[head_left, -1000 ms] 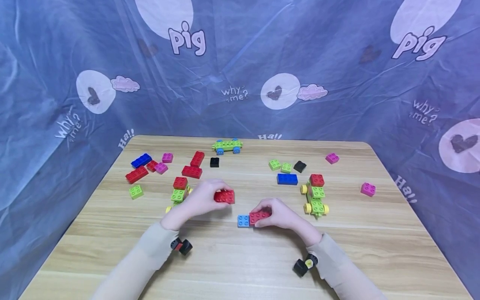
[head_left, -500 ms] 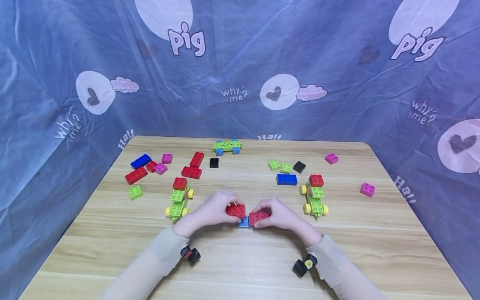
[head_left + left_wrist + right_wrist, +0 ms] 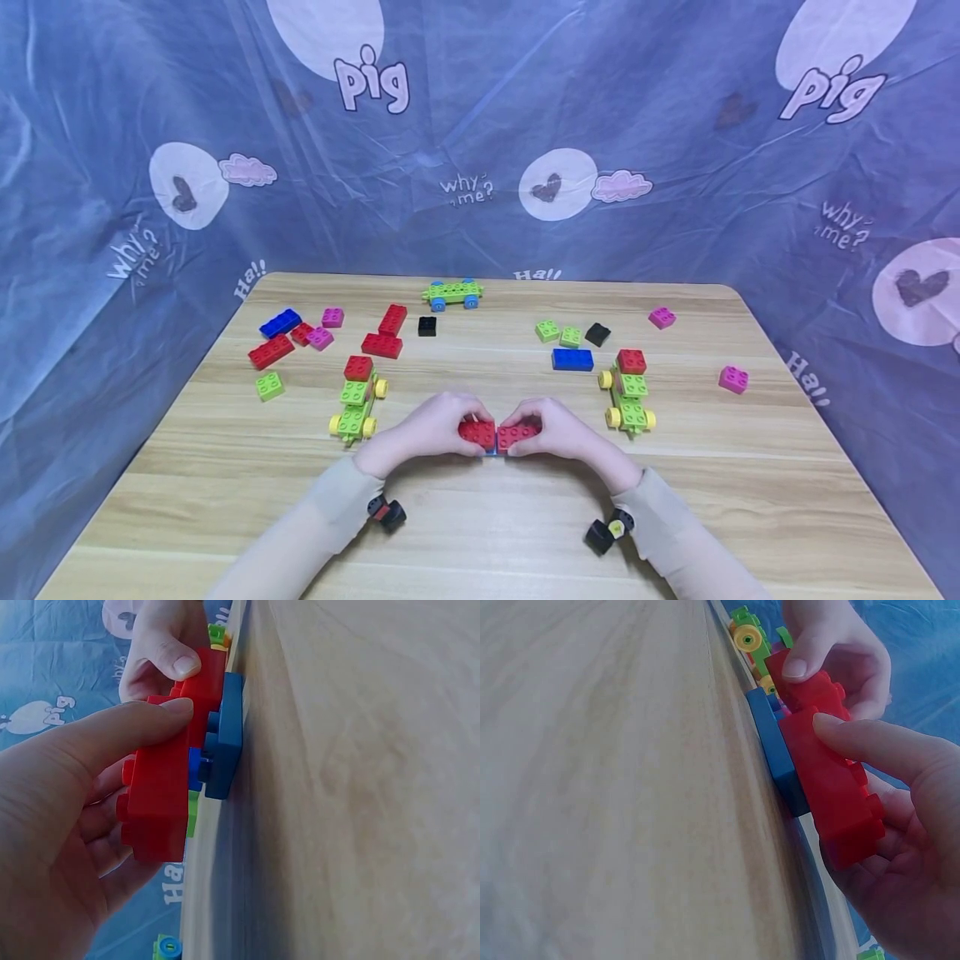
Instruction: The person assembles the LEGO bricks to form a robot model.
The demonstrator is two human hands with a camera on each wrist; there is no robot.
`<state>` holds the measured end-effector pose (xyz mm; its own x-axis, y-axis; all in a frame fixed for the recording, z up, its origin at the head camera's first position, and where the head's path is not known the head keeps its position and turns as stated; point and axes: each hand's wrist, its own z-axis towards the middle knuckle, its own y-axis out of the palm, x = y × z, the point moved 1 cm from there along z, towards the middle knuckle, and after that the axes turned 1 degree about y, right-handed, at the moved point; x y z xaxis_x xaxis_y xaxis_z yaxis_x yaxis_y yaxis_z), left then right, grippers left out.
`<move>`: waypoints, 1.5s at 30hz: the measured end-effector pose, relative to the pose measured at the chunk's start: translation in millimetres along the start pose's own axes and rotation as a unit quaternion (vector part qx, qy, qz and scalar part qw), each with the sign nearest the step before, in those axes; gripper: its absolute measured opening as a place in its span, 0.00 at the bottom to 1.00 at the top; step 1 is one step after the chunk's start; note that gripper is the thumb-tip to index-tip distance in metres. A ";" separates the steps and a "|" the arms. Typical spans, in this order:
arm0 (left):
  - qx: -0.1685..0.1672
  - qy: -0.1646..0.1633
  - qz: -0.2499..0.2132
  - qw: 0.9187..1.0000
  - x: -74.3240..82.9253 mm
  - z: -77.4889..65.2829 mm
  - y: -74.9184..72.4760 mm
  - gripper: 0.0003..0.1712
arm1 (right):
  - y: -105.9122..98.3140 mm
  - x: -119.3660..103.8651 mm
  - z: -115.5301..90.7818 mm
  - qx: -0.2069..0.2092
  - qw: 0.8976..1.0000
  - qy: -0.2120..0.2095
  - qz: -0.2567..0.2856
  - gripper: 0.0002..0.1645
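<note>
My left hand (image 3: 435, 427) grips a red brick (image 3: 159, 796) between thumb and fingers. In the left wrist view that brick hangs over the bare studs of a light blue brick (image 3: 228, 742), with a gap between them. My right hand (image 3: 561, 432) pinches a second red brick (image 3: 826, 780), which sits on the other end of the blue brick and overhangs it on the right. Seen from the head, the two red bricks are side by side, almost touching, and hide most of the blue brick.
Wheeled block cars stand left (image 3: 356, 404) and right (image 3: 631, 400) of my hands, each topped with red. A green base with blue wheels (image 3: 452, 292) is at the back. Loose bricks, including a dark blue brick (image 3: 572, 360), lie on the wooden table (image 3: 495, 533).
My left hand has carried its red brick right and toward me, from beyond the blue brick to a place over its left end. My right hand has stayed put on its brick.
</note>
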<state>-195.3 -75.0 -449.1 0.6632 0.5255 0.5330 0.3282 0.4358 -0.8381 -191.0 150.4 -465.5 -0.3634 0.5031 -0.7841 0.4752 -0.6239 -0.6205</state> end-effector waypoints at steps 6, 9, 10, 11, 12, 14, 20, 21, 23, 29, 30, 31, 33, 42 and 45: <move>-0.014 -0.006 -0.006 1.000 -0.6 1.1 2.8 0.24 | 0.1 1.3 0.2 0.001 1.000 -0.008 0.001 0.20; -0.016 -0.006 -0.004 1.000 -1.1 1.4 4.5 0.24 | 0.5 1.4 0.3 0.001 1.000 -0.007 0.003 0.20; -0.015 -0.005 -0.002 1.000 -1.3 1.5 5.1 0.24 | 0.6 1.6 0.2 0.002 1.000 -0.007 0.003 0.20; -0.014 -0.005 -0.001 1.000 -0.9 1.6 5.5 0.24 | 0.6 1.4 0.2 0.002 1.000 -0.007 0.004 0.20; -0.012 -0.004 0.001 1.000 -0.5 1.7 5.8 0.23 | 0.7 1.4 0.2 0.002 1.000 -0.007 0.003 0.20; -0.010 -0.006 0.004 1.000 0.1 1.9 6.6 0.23 | 0.6 0.9 -0.1 0.002 1.000 -0.007 0.004 0.20; -0.009 -0.013 0.008 1.000 0.8 4.2 8.1 0.22 | 0.2 -0.3 -0.8 0.003 1.000 -0.006 0.003 0.20; -0.010 -0.016 0.007 1.000 0.9 4.7 8.3 0.22 | 0.0 -0.6 -0.8 0.003 1.000 -0.007 0.003 0.20; -0.012 -0.022 0.003 1.000 0.6 5.9 8.6 0.21 | -0.1 -0.6 -0.7 0.004 1.000 -0.008 0.003 0.20; -0.023 -0.049 -0.027 0.998 0.0 10.2 8.6 0.22 | 0.0 0.5 -0.4 0.004 1.000 -0.001 0.002 0.20; -0.025 -0.054 -0.034 0.998 -0.1 10.8 8.5 0.22 | 0.0 0.8 -0.5 0.004 1.000 0.001 0.003 0.20; -0.026 -0.060 -0.039 0.997 -0.2 11.4 8.5 0.22 | 0.0 1.1 -0.6 0.004 1.000 0.002 0.003 0.20; -0.029 -0.070 -0.050 0.996 -0.7 12.8 8.6 0.21 | -0.2 1.7 -0.6 0.004 1.000 0.002 0.005 0.20; -0.037 -0.094 -0.066 0.993 -0.5 17.2 7.8 0.21 | -0.5 -0.8 -1.1 0.005 1.000 -0.002 -0.001 0.19; -0.038 -0.098 -0.064 0.992 0.8 17.7 6.7 0.21 | -0.3 -1.1 -0.7 0.004 1.000 0.000 -0.001 0.19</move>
<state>-204.5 -58.7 -452.2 0.4726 0.6046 0.6411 0.4553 0.4554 -0.7651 -190.2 150.5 -464.5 -0.3636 0.5042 -0.7833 0.4680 -0.6282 -0.6216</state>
